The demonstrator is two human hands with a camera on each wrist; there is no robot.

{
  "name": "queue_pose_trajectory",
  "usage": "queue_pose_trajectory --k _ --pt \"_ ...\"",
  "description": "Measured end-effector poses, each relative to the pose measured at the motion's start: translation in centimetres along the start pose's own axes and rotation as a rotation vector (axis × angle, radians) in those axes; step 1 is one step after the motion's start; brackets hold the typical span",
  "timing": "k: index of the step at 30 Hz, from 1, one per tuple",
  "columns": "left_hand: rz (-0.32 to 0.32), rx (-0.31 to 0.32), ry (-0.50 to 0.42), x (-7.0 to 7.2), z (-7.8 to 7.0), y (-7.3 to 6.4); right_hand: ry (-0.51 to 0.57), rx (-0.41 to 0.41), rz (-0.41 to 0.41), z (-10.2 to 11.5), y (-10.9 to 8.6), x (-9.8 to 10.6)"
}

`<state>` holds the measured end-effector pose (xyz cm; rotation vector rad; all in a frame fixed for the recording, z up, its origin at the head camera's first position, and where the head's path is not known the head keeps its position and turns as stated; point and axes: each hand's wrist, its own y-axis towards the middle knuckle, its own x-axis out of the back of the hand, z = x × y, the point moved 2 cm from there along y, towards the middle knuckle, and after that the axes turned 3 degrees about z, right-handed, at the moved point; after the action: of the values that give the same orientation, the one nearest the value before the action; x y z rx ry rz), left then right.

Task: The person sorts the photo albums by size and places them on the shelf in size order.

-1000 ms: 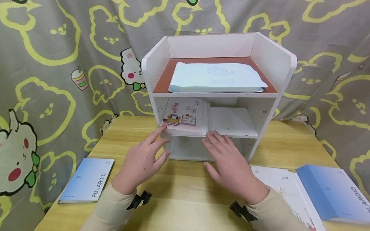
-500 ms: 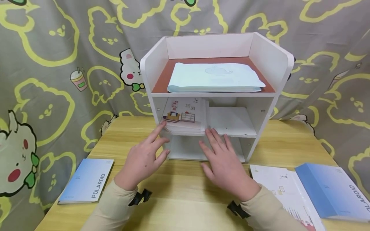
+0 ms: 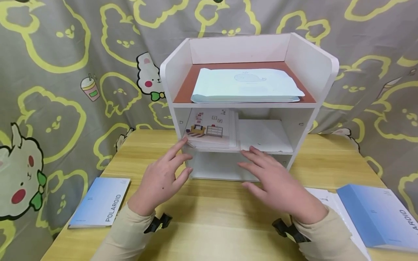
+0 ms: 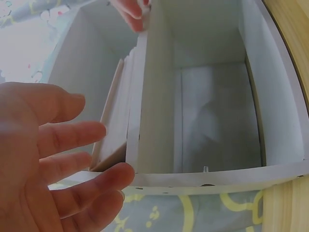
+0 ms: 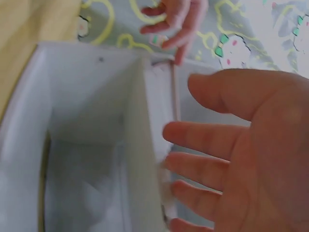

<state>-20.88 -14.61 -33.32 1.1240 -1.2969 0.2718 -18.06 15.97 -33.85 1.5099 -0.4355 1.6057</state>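
A white shelf unit [image 3: 309, 137] stands on the table. On its middle shelf, at the left, lies a stack of thin booklets [image 3: 212, 125], the top one printed with a room scene. My left hand [image 3: 161, 181] is at the shelf's left front edge, index fingertip at the stack's near left corner; whether it touches is unclear. My right hand [image 3: 277, 181] has its fingers spread, tips close to the shelf's front edge, right of the stack. In the left wrist view the booklets [image 4: 116, 116] show edge-on beyond the left fingers. Neither hand grips anything.
A pale flat packet [image 3: 241, 87] with a whale drawing lies on the top shelf. One blue POLAROID book [image 3: 101, 203] lies at the left, a thicker blue POLAROID item [image 3: 380, 217] at the right. Beside that are white papers [image 3: 339, 208], partly behind my right sleeve. A patterned curtain hangs behind.
My right hand has moved right, away from the booklet stack's right edge, and its wrist has turned. My left hand has stayed almost still. The stack looks about the same.
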Motion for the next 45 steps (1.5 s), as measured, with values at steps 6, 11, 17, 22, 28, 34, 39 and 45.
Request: queue_pose_trajectory --k 6,11,17,22,28,34,39,45 --pt "-0.003 -0.005 -0.018 0.0 -0.2 -0.1 0.001 -0.015 0.017 -1.1 -0.7 1.5" --pt "0.036 0.0 -0.016 -0.3 -0.3 -0.1 0.011 -0.054 0.03 -1.4 -1.3 2.6" --pt "0.134 0.032 -0.032 -1.0 -0.2 0.0 0.037 -0.131 0.123 -1.9 -2.1 3.3" --pt "0.178 0.053 -0.058 -1.8 0.2 -0.1 0.071 -0.18 0.279 -2.9 -2.3 2.4" --pt "0.198 0.044 -0.08 -2.7 0.1 0.0 0.091 -0.241 0.363 -4.7 -3.1 0.4" --pt "0.235 0.062 -0.074 -3.0 0.1 0.1 0.103 -0.225 0.395 -5.7 -4.7 -2.3" --pt "0.243 0.056 -0.078 -3.0 0.1 0.3 0.115 -0.244 0.425 -6.0 -5.3 -3.1" --pt "0.261 0.069 -0.086 -3.4 0.2 0.0 0.146 -0.269 0.478 -6.1 -5.5 -2.8"
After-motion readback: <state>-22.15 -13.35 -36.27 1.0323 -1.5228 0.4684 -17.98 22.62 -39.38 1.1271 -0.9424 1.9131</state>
